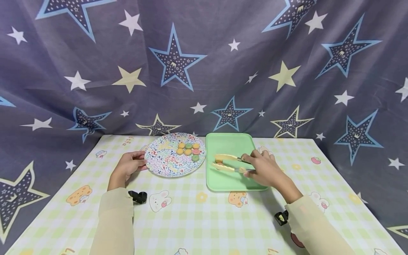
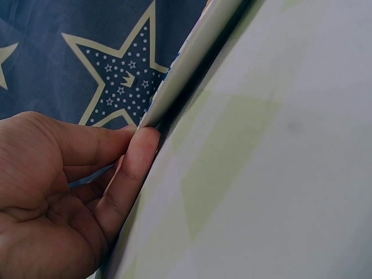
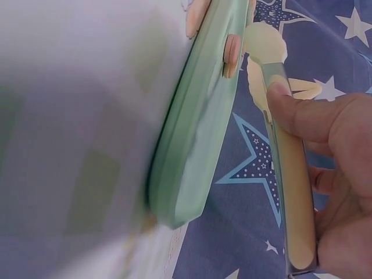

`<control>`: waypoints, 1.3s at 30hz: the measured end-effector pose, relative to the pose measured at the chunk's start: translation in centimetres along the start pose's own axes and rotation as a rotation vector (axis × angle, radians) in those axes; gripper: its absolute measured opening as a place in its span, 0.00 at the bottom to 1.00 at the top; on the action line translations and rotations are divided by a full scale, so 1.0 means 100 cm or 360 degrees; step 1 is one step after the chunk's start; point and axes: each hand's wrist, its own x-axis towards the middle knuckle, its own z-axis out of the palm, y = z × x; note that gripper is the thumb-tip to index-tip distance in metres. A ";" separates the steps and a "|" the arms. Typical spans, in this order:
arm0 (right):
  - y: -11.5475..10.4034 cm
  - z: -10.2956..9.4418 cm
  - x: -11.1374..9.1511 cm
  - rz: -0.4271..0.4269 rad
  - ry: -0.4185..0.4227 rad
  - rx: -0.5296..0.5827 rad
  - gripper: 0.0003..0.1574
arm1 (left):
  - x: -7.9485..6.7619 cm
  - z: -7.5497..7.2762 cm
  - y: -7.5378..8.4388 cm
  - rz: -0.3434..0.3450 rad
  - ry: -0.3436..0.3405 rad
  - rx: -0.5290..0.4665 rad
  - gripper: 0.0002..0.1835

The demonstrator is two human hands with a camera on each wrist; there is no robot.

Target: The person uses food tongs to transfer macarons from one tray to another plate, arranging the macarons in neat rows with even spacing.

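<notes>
My left hand [image 1: 130, 165] pinches the rim of a round speckled plate [image 1: 165, 164] at its left side; the left wrist view shows thumb and fingers on the edge. Several small yellow, green and pink macarons [image 1: 188, 152] sit on the plate's right half. Over the green tray [image 1: 227, 141], my right hand [image 1: 266, 168] grips metal tongs [image 3: 293, 197] with cream-yellow tips, their arms spread apart. An orange-brown macaron [image 1: 219, 160] shows between the tips in the head view. From the right wrist, a pink-and-orange macaron [image 3: 231, 56] appears on the tray, beside the tips.
The tray stands directly right of the plate, near the table's back edge. A checked cloth with cartoon prints [image 1: 188, 219] covers the table. Behind it hangs a dark curtain with stars [image 1: 204, 88]. Black wrist straps [image 1: 137, 197] show at both sleeves.
</notes>
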 end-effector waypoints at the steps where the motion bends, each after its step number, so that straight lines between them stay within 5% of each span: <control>1: 0.001 0.000 -0.002 0.0002 0.0001 0.0004 0.39 | 0.000 0.000 0.000 -0.0002 0.0001 0.0002 0.31; 18: 0.016 0.002 -0.018 -0.0005 -0.0019 0.0041 0.40 | -0.002 0.000 0.003 -0.0015 -0.0015 0.0009 0.32; 39: 0.014 0.002 -0.013 -0.0050 -0.0119 -0.0016 0.41 | 0.000 0.000 0.001 -0.0020 -0.0005 0.0016 0.32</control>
